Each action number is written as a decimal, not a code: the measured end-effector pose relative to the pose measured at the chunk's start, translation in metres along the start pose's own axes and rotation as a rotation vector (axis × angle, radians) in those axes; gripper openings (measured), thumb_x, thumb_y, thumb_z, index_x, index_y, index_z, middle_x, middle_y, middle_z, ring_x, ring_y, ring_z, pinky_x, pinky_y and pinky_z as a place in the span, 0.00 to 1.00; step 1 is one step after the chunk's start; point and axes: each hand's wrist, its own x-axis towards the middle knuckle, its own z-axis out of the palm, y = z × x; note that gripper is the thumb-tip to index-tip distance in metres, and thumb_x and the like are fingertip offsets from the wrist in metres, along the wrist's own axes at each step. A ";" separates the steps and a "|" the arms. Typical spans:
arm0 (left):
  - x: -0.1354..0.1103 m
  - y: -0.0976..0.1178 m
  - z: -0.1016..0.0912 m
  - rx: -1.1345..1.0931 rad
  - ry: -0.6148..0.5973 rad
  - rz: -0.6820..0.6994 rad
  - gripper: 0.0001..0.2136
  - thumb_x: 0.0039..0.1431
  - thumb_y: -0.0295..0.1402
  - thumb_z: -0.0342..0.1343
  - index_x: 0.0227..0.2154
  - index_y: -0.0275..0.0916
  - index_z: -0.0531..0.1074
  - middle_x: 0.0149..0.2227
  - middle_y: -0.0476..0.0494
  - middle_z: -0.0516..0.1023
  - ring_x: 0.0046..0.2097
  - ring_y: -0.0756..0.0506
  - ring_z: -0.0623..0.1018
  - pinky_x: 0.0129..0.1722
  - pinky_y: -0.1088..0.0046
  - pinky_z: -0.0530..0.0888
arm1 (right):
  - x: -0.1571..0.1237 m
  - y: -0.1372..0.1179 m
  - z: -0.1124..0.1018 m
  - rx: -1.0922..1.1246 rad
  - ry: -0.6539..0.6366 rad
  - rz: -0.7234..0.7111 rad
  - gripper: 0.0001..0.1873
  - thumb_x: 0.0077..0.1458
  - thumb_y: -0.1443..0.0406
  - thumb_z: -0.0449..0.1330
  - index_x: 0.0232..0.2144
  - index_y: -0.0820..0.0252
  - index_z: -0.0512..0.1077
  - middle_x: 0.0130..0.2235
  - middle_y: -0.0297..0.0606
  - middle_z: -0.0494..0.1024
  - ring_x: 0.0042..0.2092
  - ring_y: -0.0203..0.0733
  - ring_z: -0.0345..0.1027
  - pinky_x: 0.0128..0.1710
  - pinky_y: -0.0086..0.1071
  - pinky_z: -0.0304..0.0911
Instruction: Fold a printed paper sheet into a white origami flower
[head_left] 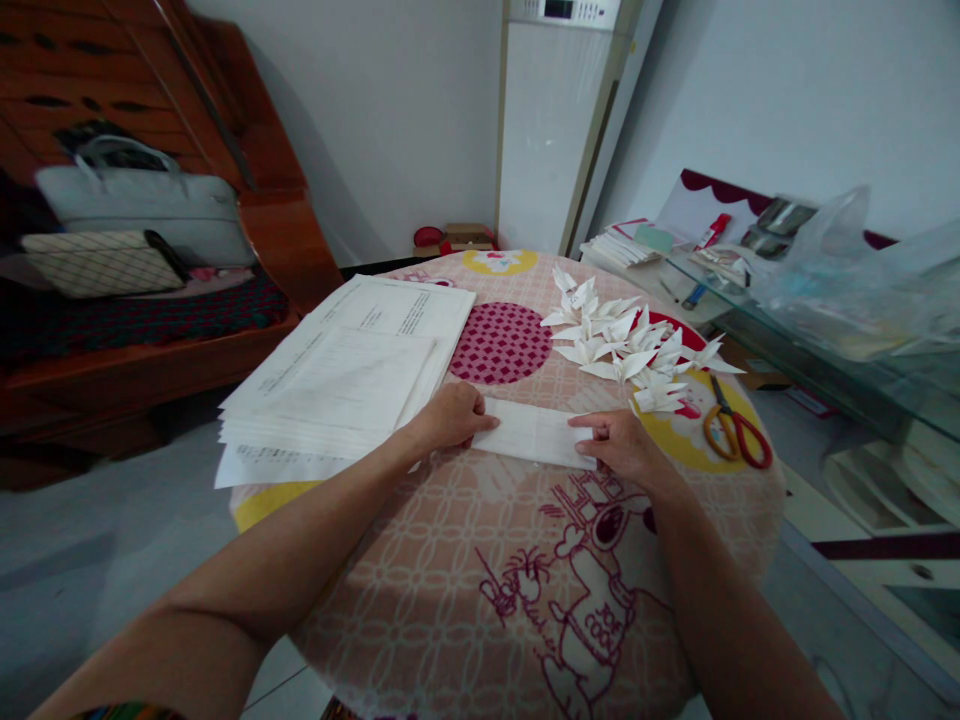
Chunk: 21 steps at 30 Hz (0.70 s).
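Note:
A folded white sheet of paper lies lengthwise on the cloth-covered round table, a faint crease near its middle. My left hand is closed at its left end, the fingers curled and the thumb on the paper. At the other end my right hand grips the edge, with the index finger stretched over the top. A thick stack of printed paper sits beside my left hand. Beyond my right hand is a pile of folded white paper cranes.
Scissors with orange and red handles lie at the table's right side. The patterned tablecloth covers the table. To the right stands a glass-topped cabinet with a plastic bag. A wooden bench with bags is at the left.

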 end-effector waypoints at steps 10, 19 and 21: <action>-0.002 0.004 0.000 0.002 0.015 -0.033 0.15 0.58 0.38 0.59 0.18 0.37 0.73 0.16 0.48 0.75 0.22 0.51 0.72 0.28 0.76 0.66 | 0.001 0.002 0.002 0.071 0.031 0.036 0.26 0.45 0.69 0.62 0.49 0.71 0.77 0.17 0.27 0.68 0.17 0.33 0.62 0.19 0.27 0.56; -0.001 0.003 0.000 -0.057 0.004 -0.046 0.17 0.58 0.38 0.59 0.16 0.37 0.72 0.15 0.48 0.73 0.21 0.50 0.73 0.29 0.76 0.68 | -0.001 0.000 0.003 0.101 0.047 0.052 0.25 0.45 0.70 0.62 0.49 0.70 0.78 0.17 0.28 0.70 0.16 0.33 0.63 0.18 0.26 0.56; -0.001 0.003 0.001 -0.079 0.005 -0.047 0.17 0.58 0.38 0.59 0.16 0.37 0.72 0.14 0.48 0.73 0.21 0.50 0.72 0.28 0.76 0.68 | -0.001 0.001 0.003 0.113 0.049 0.057 0.25 0.45 0.70 0.62 0.49 0.71 0.78 0.17 0.29 0.71 0.16 0.33 0.63 0.17 0.26 0.56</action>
